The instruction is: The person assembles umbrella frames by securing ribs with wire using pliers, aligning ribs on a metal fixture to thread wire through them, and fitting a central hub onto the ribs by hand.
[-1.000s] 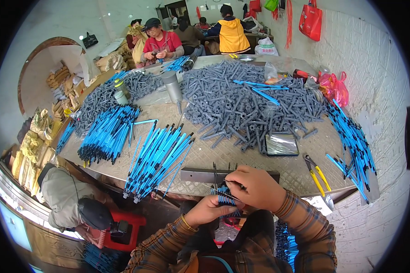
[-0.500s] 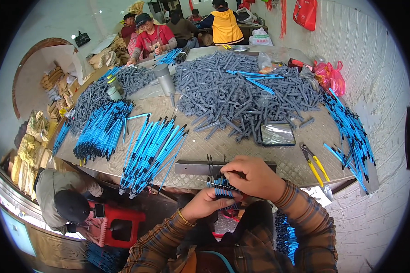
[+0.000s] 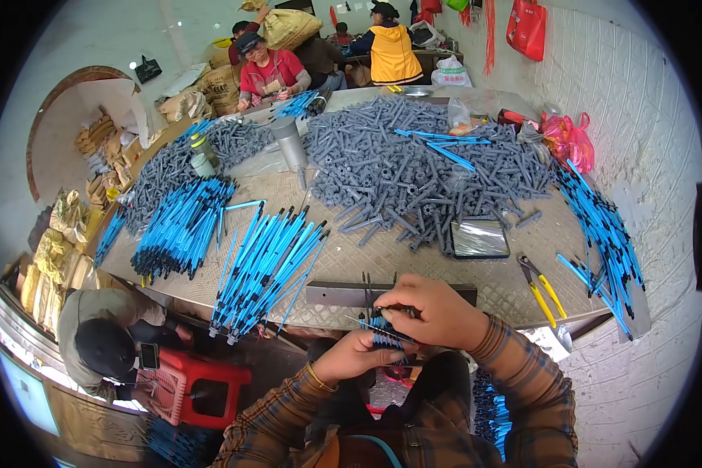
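Close to the table's front edge, my left hand (image 3: 352, 357) is closed around a small bundle of blue sticks with dark tips (image 3: 385, 335). My right hand (image 3: 433, 312) sits against the top of that bundle, fingers pinched together; what lies between them is too small to make out. A thin pale rod (image 3: 360, 320) sticks out leftward between the two hands. Just beyond them, a dark metal bar (image 3: 329, 294) runs along the edge, with slim upright prongs (image 3: 368, 285) rising by my fingers.
Blue sticks with black ends (image 3: 267, 269) lie fanned left of my hands, and more (image 3: 600, 226) at right. A big heap of grey plastic plugs (image 3: 421, 171) covers the table's middle. Yellow-handled pliers (image 3: 544, 295) and a dark tray (image 3: 480, 239) lie nearby. A person (image 3: 105, 343) sits at lower left.
My right hand has shifted slightly down over the bundle, and the left hand keeps its hold. The view has shifted a little. At the back, a large sack has come up beside a person.
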A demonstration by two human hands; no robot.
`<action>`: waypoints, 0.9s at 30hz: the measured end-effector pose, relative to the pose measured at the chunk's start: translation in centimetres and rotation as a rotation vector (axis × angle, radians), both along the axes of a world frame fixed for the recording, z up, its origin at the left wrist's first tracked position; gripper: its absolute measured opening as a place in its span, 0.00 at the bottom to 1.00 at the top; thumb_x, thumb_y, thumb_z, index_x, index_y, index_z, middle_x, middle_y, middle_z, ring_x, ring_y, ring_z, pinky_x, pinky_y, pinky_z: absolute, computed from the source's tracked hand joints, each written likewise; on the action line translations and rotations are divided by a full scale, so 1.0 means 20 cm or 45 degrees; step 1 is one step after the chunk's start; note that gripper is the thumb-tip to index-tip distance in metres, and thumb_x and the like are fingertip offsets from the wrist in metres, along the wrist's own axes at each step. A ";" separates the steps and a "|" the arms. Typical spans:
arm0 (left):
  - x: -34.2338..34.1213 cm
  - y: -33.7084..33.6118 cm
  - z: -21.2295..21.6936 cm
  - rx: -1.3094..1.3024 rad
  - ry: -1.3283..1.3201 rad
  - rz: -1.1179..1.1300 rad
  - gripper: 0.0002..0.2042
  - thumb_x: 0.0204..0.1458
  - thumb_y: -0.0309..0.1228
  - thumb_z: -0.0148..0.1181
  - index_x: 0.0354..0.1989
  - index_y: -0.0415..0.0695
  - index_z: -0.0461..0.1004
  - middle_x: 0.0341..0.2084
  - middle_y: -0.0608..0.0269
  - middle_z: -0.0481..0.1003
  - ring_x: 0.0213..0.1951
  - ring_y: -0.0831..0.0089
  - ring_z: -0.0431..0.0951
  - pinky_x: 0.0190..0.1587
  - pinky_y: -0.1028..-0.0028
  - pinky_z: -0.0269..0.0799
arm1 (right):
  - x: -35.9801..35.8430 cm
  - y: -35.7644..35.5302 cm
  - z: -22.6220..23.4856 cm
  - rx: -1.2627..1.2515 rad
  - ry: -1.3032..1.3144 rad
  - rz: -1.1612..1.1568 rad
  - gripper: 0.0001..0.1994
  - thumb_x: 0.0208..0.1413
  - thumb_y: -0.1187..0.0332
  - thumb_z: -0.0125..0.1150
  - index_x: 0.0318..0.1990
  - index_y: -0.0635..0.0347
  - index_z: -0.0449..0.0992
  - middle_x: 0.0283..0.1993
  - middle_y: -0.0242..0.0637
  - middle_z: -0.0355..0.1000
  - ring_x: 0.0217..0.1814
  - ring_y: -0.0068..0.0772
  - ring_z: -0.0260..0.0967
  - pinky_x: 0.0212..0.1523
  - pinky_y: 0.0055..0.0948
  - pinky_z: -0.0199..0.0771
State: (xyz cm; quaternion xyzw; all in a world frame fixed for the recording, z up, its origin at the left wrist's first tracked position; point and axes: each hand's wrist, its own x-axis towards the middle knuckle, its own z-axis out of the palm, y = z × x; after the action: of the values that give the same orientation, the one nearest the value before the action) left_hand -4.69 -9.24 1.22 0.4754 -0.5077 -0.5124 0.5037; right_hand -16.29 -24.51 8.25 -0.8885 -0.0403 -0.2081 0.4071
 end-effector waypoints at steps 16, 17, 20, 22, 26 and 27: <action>0.01 -0.01 0.01 0.026 0.161 -0.030 0.12 0.51 0.23 0.54 0.45 0.40 0.71 0.41 0.64 0.74 0.48 0.74 0.69 0.53 0.73 0.61 | 0.01 -0.03 -0.02 0.007 -0.047 0.054 0.06 0.47 0.71 0.55 0.33 0.58 0.74 0.28 0.37 0.66 0.27 0.34 0.66 0.28 0.27 0.65; 0.01 -0.01 0.01 0.035 0.169 -0.044 0.12 0.51 0.23 0.54 0.45 0.40 0.71 0.40 0.65 0.74 0.48 0.75 0.70 0.53 0.74 0.62 | 0.01 -0.02 -0.02 0.007 -0.046 0.051 0.06 0.47 0.71 0.55 0.33 0.58 0.74 0.28 0.37 0.66 0.27 0.34 0.66 0.28 0.27 0.65; 0.02 -0.01 0.02 0.053 0.165 -0.049 0.12 0.51 0.23 0.54 0.45 0.40 0.71 0.40 0.66 0.73 0.47 0.76 0.69 0.52 0.74 0.62 | 0.02 -0.01 -0.03 0.025 -0.104 0.020 0.06 0.46 0.71 0.55 0.33 0.58 0.74 0.28 0.36 0.66 0.27 0.33 0.66 0.28 0.27 0.65; 0.01 0.00 0.03 0.068 0.142 -0.026 0.12 0.51 0.23 0.55 0.45 0.40 0.71 0.40 0.68 0.73 0.46 0.77 0.69 0.51 0.75 0.63 | 0.02 -0.01 -0.04 0.038 -0.104 0.017 0.06 0.46 0.72 0.55 0.33 0.58 0.74 0.28 0.36 0.66 0.27 0.33 0.66 0.28 0.27 0.65; 0.01 0.00 0.04 -0.041 0.079 -0.016 0.11 0.54 0.25 0.52 0.46 0.40 0.72 0.41 0.66 0.74 0.43 0.79 0.71 0.47 0.77 0.66 | 0.03 0.00 -0.06 0.068 -0.128 0.002 0.06 0.45 0.72 0.55 0.33 0.58 0.74 0.28 0.36 0.66 0.27 0.33 0.65 0.28 0.27 0.65; 0.01 0.00 0.04 -0.042 0.079 -0.016 0.11 0.54 0.25 0.52 0.46 0.40 0.72 0.41 0.66 0.74 0.43 0.79 0.71 0.47 0.77 0.66 | 0.03 0.00 -0.06 0.073 -0.154 -0.007 0.06 0.45 0.72 0.55 0.32 0.58 0.74 0.28 0.35 0.66 0.27 0.33 0.65 0.28 0.27 0.65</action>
State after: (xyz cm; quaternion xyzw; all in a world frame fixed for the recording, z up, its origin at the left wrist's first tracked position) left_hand -4.46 -9.24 1.95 0.4476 -0.5031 -0.5216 0.5239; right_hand -15.78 -24.44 7.02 -0.8624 -0.0564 -0.2635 0.4284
